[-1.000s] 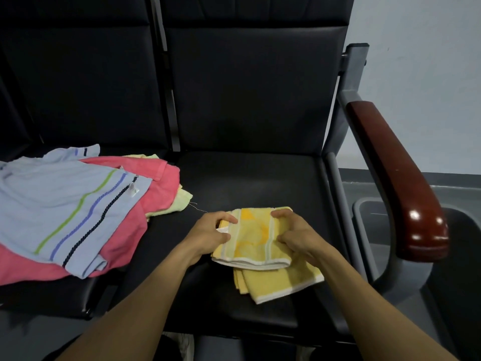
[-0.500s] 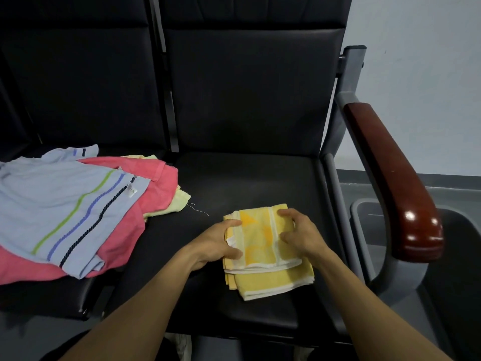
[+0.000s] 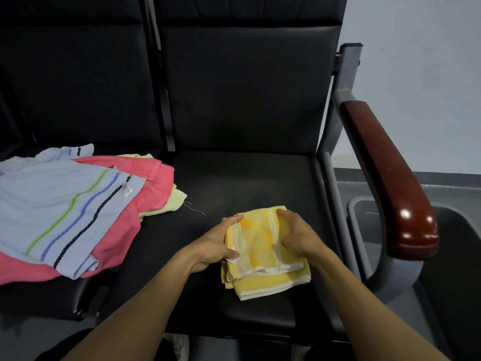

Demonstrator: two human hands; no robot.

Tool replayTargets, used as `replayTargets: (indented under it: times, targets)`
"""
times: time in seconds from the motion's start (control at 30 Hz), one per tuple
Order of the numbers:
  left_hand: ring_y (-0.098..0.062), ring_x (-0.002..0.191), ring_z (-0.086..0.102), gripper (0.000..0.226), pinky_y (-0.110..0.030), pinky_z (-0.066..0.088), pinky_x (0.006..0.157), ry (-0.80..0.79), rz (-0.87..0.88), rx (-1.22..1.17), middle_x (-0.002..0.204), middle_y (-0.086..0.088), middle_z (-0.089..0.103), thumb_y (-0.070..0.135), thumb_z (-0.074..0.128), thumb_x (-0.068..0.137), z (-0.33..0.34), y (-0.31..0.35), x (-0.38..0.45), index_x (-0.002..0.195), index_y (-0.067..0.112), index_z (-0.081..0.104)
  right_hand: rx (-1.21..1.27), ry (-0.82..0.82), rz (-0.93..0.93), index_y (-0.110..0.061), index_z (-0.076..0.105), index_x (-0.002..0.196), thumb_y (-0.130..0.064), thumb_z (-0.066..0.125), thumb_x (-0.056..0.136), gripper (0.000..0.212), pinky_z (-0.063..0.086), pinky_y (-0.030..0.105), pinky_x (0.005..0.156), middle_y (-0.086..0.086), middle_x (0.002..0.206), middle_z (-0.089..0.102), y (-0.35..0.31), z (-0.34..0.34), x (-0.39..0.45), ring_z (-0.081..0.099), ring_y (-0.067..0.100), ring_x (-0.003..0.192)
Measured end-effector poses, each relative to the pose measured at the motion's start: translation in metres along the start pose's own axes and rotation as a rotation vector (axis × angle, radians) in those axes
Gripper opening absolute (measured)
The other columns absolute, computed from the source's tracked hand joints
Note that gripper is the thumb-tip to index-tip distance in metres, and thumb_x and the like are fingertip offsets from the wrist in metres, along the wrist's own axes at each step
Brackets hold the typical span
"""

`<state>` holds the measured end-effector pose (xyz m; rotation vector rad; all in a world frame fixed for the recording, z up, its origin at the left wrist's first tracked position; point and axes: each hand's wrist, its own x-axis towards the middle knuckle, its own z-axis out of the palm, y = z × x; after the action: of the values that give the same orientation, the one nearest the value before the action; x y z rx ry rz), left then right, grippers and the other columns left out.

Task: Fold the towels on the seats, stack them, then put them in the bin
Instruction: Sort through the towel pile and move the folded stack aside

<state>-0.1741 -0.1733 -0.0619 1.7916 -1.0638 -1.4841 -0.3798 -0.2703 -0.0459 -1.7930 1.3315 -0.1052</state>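
The folded yellow towel (image 3: 263, 252) lay on the right-hand black seat (image 3: 247, 183), near its front edge. The left hand (image 3: 217, 247) gripped its 9 o'clock edge, fingers curled round the layers; the right hand (image 3: 296, 237) lay on its 3 o'clock side, fingers bent over the cloth and apparently holding it.

The layers sat slightly skewed, the lowest poking out at 6 o'clock, so letting go unevenly could have let the fold spring open. At 9 o'clock from it, the pale blue striped towel (image 3: 65, 201), the pink towel (image 3: 153, 183) and a pale yellow one (image 3: 174, 201) lay unfolded in a heap, overhanging the neighbouring seat; tugging one might have dragged the others off. The grey bin (image 3: 364, 230) stood at 3 o'clock, partly behind the wooden armrest (image 3: 385, 175), which a carried stack could have clipped.
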Motion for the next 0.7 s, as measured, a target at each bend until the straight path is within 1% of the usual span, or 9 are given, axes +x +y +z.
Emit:
replayTargets:
  times: [0.17,0.3,0.37,0.47,0.5,0.53,0.6,0.67,0.7]
  targets:
    - [-0.017,0.130,0.047,0.098,-0.034,0.048,0.105,0.026,-0.001,0.153,0.147,0.006,0.038,-0.008,0.070,0.085,-0.005,0.000,0.000,0.152,0.051,0.029,-0.197,-0.045,0.034,-0.027,0.018,0.159,0.000,0.050,0.092,0.079,0.026,0.043,0.120,-0.001,0.167,0.002,-0.001,0.005,0.003,0.024,0.027,0.150]
    - [-0.015,0.128,0.046,0.088,-0.031,0.046,0.103,0.062,-0.005,0.318,0.142,0.007,0.041,0.003,0.078,0.083,-0.010,0.000,0.000,0.150,0.044,0.038,-0.277,-0.039,0.066,-0.030,0.017,0.157,-0.005,0.048,0.093,0.076,0.040,0.046,0.111,0.006,0.166,-0.002,-0.006,0.009,-0.002,0.038,0.039,0.139]
    - [-0.016,0.124,0.048,0.070,-0.030,0.045,0.101,0.199,0.054,0.519,0.132,0.005,0.040,0.017,0.078,0.085,-0.011,0.003,0.000,0.144,0.036,0.047,-0.356,0.040,0.053,-0.026,0.026,0.151,-0.005,0.050,0.091,0.068,0.038,0.049,0.109,0.015,0.163,-0.002,-0.013,0.011,-0.006,0.032,0.040,0.139]
    - [-0.020,0.124,0.040,0.049,-0.035,0.042,0.104,0.497,0.201,0.822,0.130,0.003,0.034,0.037,0.068,0.092,0.000,0.007,0.000,0.138,0.029,0.054,-0.489,0.252,-0.120,-0.022,0.036,0.144,-0.007,0.050,0.091,0.057,0.022,0.056,0.116,0.013,0.164,-0.003,-0.021,0.020,-0.008,0.010,0.036,0.148]
    - [-0.022,0.132,0.034,0.050,-0.037,0.037,0.109,0.508,0.255,0.864,0.139,0.000,0.032,0.039,0.064,0.095,0.007,0.006,0.002,0.141,0.027,0.051,-0.514,0.248,-0.199,-0.022,0.034,0.148,-0.012,0.048,0.096,0.055,0.018,0.057,0.117,0.009,0.165,-0.004,-0.022,0.026,-0.006,0.005,0.034,0.150]
    - [-0.025,0.142,0.024,0.055,-0.039,0.029,0.116,0.451,0.279,0.884,0.151,-0.003,0.025,0.041,0.058,0.098,0.014,0.003,0.004,0.148,0.023,0.044,-0.538,0.195,-0.265,-0.022,0.029,0.152,-0.019,0.044,0.101,0.053,0.013,0.058,0.119,0.005,0.167,-0.005,-0.020,0.033,-0.004,-0.001,0.030,0.152]
    - [-0.024,0.155,-0.007,0.069,-0.042,0.008,0.126,0.250,0.232,0.939,0.168,-0.003,-0.003,0.045,0.042,0.105,0.025,-0.008,0.008,0.161,0.017,0.015,-0.604,0.043,-0.304,-0.025,0.013,0.159,-0.036,0.031,0.107,0.056,0.002,0.058,0.121,-0.001,0.167,-0.014,-0.011,0.047,0.000,-0.016,0.024,0.153]
    - [-0.018,0.151,-0.027,0.073,-0.048,-0.005,0.125,0.109,0.145,1.030,0.164,0.001,-0.028,0.050,0.026,0.107,0.027,-0.023,0.011,0.160,0.019,-0.011,-0.690,-0.025,-0.275,-0.032,-0.002,0.159,-0.055,0.012,0.103,0.063,-0.007,0.059,0.119,-0.006,0.164,-0.025,0.003,0.055,0.003,-0.028,0.020,0.149]
    - [-0.016,0.148,-0.032,0.073,-0.050,-0.008,0.125,0.084,0.121,1.054,0.161,0.003,-0.035,0.052,0.022,0.107,0.025,-0.028,0.011,0.158,0.020,-0.018,-0.724,-0.024,-0.263,-0.034,-0.008,0.158,-0.064,0.000,0.095,0.070,-0.009,0.059,0.118,-0.008,0.162,-0.029,0.009,0.057,0.003,-0.032,0.018,0.147]
